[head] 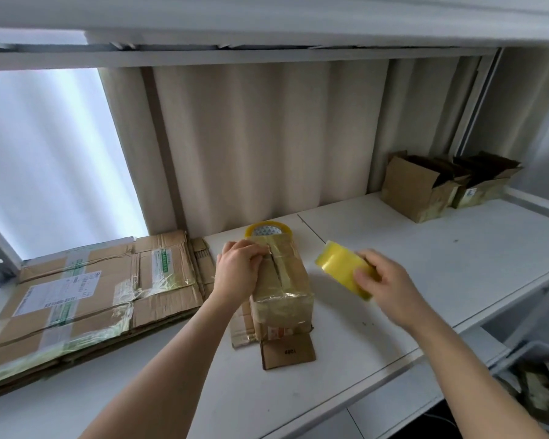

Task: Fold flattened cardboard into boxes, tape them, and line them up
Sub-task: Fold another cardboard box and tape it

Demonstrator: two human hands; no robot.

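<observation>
Left hand (236, 270) fingers curled, pressing the top seam of a folded cardboard box (282, 286) mid-shelf (425, 255), right hand (390, 282) gripping a yellow tape roll (343, 267) just right of it, flattened cardboard stack (86, 293) at left, 2 open boxes (438, 185) far right, second tape roll (268, 230) behind the box

Creased cardboard box (281, 289), glossy yellow tape roll (346, 270)
</observation>
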